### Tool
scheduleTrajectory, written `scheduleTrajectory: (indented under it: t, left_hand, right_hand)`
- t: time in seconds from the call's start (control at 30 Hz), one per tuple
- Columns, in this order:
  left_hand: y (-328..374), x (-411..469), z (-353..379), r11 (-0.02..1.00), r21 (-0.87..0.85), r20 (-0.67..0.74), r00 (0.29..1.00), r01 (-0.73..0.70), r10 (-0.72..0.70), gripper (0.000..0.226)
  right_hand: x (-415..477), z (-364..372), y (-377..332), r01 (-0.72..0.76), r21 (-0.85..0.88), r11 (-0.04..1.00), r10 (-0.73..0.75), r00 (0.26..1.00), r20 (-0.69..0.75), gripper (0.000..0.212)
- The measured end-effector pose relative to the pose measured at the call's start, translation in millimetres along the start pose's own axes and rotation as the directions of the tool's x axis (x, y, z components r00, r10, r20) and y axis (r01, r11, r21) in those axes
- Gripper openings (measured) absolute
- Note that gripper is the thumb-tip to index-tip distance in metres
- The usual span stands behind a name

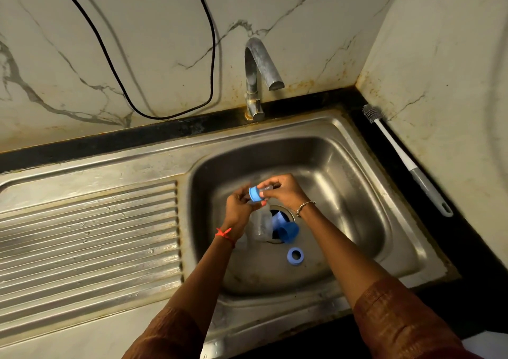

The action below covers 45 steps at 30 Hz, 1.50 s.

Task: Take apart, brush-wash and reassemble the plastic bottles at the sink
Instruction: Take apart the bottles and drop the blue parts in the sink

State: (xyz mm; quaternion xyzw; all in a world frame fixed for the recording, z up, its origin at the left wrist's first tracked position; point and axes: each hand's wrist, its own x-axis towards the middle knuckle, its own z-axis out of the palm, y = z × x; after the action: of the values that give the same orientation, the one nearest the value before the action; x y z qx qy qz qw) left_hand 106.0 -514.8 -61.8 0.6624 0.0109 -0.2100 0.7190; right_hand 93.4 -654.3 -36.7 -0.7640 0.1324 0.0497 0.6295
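Over the sink basin [343, 193] my left hand [239, 207] grips a clear plastic bottle [259, 224] by its neck. My right hand [280, 189] pinches the clear teat that sits in the blue screw ring [255, 193] at the bottle's top. On the basin floor near the drain lie a blue cap [287, 231] on its side and a loose blue ring [295, 256]. A long bottle brush [406, 160] with a grey head and a white and grey handle lies on the black counter to the right of the sink.
A steel tap [257, 75] curves over the back of the basin, with no water running. A ribbed steel drainboard [88, 235] stretches to the left. A black cable [211, 56] hangs on the marble wall. A marble side wall [439, 70] closes the right.
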Motion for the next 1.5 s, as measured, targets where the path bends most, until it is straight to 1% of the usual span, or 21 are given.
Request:
scheduleTrajectory:
  t: [0.07,0.1,0.17,0.2,0.27,0.37,0.53,0.6,0.73,0.8,0.87,0.93,1.07,1.2,1.3,1.37,1.5]
  left_hand:
    - [-1.2,-1.5,-1.8,0.998,-0.061,0.037,0.999,0.021,-0.018,0.030]
    - [-0.6,-1.8,-3.6,0.994,-0.091,0.068,0.996,0.056,-0.050,0.027]
    - [0.5,-1.7,-8.5,0.972,-0.172,0.147,0.980,0.160,-0.135,0.028]
    - [0.1,-0.3,-11.5,0.952,-0.226,0.175,0.970,0.205,-0.167,0.030]
    - [1.0,2.0,-15.6,0.908,-0.328,0.183,0.961,0.259,-0.208,0.033]
    - [5.3,1.5,-13.2,0.887,-0.361,0.183,0.955,0.288,-0.235,0.036]
    - [11.8,-0.5,-7.4,0.842,-0.453,0.169,0.956,0.292,-0.240,0.021]
    - [13.4,-0.7,-6.3,0.838,-0.465,0.160,0.958,0.285,-0.237,0.023]
    - [13.7,2.9,-4.1,0.837,-0.455,0.149,0.953,0.304,-0.264,0.033]
    - [13.5,4.3,-4.0,0.836,-0.452,0.141,0.950,0.312,-0.279,0.035]
    - [14.2,3.2,-3.6,0.834,-0.453,0.141,0.950,0.313,-0.280,0.036]
    - [13.5,1.9,-4.1,0.843,-0.440,0.156,0.951,0.310,-0.268,0.036]
    - [11.1,-0.7,-3.9,0.849,-0.428,0.161,0.951,0.309,-0.265,0.031]
    - [12.6,-2.4,-2.5,0.835,-0.440,0.181,0.944,0.330,-0.277,0.029]
    - [14.1,-1.4,-3.7,0.834,-0.437,0.156,0.942,0.336,-0.298,0.031]
    - [15.0,-1.2,-4.7,0.829,-0.437,0.162,0.937,0.349,-0.310,0.031]
    - [16.1,-2.9,-2.0,0.824,-0.429,0.177,0.930,0.369,-0.323,0.032]
  right_hand:
    - [0.1,-3.2,-1.8,0.005,0.028,1.000,-0.004,1.000,-0.022,0.021]
    - [0.8,-5.1,-1.1,-0.001,0.046,0.999,0.002,1.000,-0.020,0.022]
    - [1.0,-7.9,0.2,-0.014,0.063,0.998,0.014,1.000,-0.007,0.024]
    - [0.4,-8.8,1.0,-0.014,0.042,0.999,0.014,1.000,0.001,0.024]
    - [-1.0,-9.1,3.1,-0.002,-0.020,1.000,0.002,1.000,0.012,0.025]
    - [0.4,-5.0,3.0,-0.020,-0.047,0.999,0.020,1.000,-0.009,0.024]
    - [2.1,4.4,-1.6,-0.011,-0.092,0.996,0.001,0.994,-0.105,0.021]
    - [2.8,7.3,-3.5,0.001,-0.116,0.993,-0.019,0.988,-0.152,0.017]
    - [5.5,15.9,-6.2,0.033,-0.199,0.979,-0.084,0.964,-0.254,0.007]
    - [7.5,19.7,-6.3,0.051,-0.239,0.970,-0.115,0.958,-0.263,0.006]
    - [8.6,20.0,-7.1,0.051,-0.259,0.964,-0.119,0.960,-0.253,0.005]
    - [8.9,16.5,-8.5,0.021,-0.219,0.975,-0.072,0.971,-0.229,0.007]
    - [8.6,8.9,-15.6,-0.014,-0.251,0.968,-0.013,0.994,-0.109,0.015]
    - [11.5,1.5,-16.1,-0.048,-0.237,0.970,0.038,0.998,-0.049,0.017]
    - [11.1,-3.5,-16.3,-0.094,-0.224,0.970,0.097,0.995,0.002,0.020]
    - [9.9,-4.6,-16.8,-0.103,-0.247,0.963,0.107,0.994,0.004,0.020]
    - [9.0,-5.0,-16.4,-0.071,-0.273,0.959,0.068,0.997,-0.021,0.015]
